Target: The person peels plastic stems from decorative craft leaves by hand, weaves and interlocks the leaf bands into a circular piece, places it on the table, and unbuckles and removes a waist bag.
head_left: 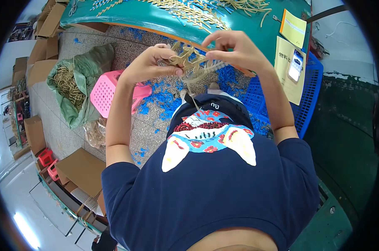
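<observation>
My left hand (158, 62) is closed around one end of a gold openwork trim piece (191, 58) with a lattice, leaf-like pattern, held above my lap. To its right is my right hand (235, 52), thumb and forefinger curved and apart. The thumb tip is at the trim's right edge; whether it touches cannot be made out. A paler braided strip (206, 72) curves below the gold piece, and a thin cord hangs from it towards my lap.
Gold and blue trim strips (193, 14) lie on the green table (135, 16). A phone (296, 65) rests on a booklet (281, 83). Left are a pink stool (105, 94) and a green sack (70, 90) of tan strips. A blue crate (312, 92) stands right; blue scraps (162, 98) litter the floor.
</observation>
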